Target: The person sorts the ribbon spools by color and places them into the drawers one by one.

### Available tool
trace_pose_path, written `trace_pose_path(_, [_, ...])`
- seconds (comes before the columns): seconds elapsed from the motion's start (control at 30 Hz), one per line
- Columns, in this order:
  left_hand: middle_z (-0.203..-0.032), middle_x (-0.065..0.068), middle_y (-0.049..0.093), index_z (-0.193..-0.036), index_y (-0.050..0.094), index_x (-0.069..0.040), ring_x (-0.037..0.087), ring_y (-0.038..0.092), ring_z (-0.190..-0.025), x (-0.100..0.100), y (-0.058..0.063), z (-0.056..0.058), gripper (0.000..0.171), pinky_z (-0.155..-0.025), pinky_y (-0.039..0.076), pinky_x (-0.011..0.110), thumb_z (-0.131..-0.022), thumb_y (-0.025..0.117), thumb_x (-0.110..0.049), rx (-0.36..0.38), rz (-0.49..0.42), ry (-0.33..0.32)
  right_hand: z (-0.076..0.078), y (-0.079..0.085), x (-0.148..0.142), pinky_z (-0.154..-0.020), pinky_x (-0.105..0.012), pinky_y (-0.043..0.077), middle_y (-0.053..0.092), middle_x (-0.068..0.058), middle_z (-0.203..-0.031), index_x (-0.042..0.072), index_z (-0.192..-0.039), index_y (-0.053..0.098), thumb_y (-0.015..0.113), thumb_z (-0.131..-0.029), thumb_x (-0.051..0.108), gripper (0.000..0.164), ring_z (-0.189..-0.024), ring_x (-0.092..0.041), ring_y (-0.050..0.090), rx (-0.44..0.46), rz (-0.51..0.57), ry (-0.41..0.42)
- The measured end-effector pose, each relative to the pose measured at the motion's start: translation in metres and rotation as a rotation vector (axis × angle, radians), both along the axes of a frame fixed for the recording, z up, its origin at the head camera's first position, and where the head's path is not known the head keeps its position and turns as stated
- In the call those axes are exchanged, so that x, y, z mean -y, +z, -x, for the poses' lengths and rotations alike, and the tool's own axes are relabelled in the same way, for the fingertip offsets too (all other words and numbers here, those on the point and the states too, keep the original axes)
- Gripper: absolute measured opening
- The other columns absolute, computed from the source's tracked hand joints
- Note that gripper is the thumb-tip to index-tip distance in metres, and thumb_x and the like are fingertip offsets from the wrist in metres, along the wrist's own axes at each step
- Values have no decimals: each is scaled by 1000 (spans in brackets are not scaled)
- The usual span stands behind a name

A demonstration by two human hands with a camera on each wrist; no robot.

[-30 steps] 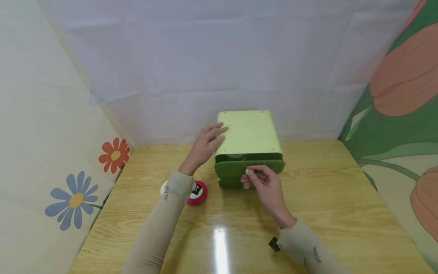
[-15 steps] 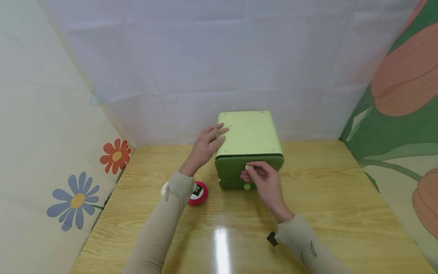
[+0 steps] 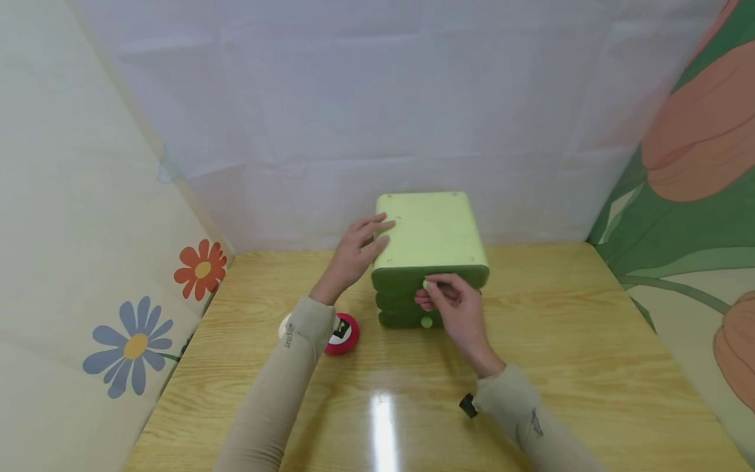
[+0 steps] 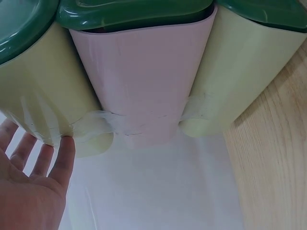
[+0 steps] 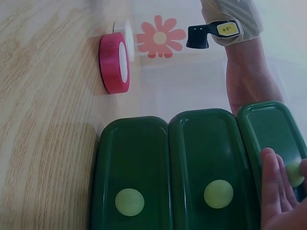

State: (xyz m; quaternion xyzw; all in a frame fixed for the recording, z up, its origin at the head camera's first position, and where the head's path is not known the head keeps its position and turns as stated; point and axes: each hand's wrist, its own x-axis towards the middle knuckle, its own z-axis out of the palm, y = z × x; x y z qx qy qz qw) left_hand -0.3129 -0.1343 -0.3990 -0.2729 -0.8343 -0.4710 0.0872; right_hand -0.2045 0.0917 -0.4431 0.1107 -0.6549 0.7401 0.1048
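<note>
A small drawer cabinet with a pale yellow-green top and dark green drawer fronts stands at the back of the table. My left hand rests at its upper left edge, fingers extended. In the left wrist view those fingertips touch the cream side of the top tier, beside a pink middle tier. My right hand pinches the light green knob of the top drawer. That drawer's front sits against the cabinet body. In the right wrist view two lower knobs are untouched.
A red roll of ribbon or tape and a white roll lie left of the cabinet, partly behind my left sleeve. A white sheet hangs close behind the cabinet. Clear tape joins the tiers' sides.
The top drawer has slid inward, and the dark gap above its front has closed. My right hand moved forward with the knob; my left hand stayed on the cabinet.
</note>
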Motion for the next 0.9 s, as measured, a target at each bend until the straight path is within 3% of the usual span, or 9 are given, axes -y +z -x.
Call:
trace_pose_path(0.57, [-163,-6,41,-147,60,-23,20,36,-150,-1,1,1,43,-120,42,45,-108,54,-40,12,0,4,4,-2,-2,-79,-38,65,73,-32,-103,-6,-120,65,63,-102,5,21,-84,-19,77,-31,-1,25])
trace_pose_path(0.9, [-163,-5,41,-146,61,-22,21,36,-150,-1,2,0,43,-120,42,46,-108,55,-39,15,2,9,-3,0,-14,-85,-39,64,72,-27,-112,0,-136,62,58,-106,9,32,-93,-25,77,-14,-144,102])
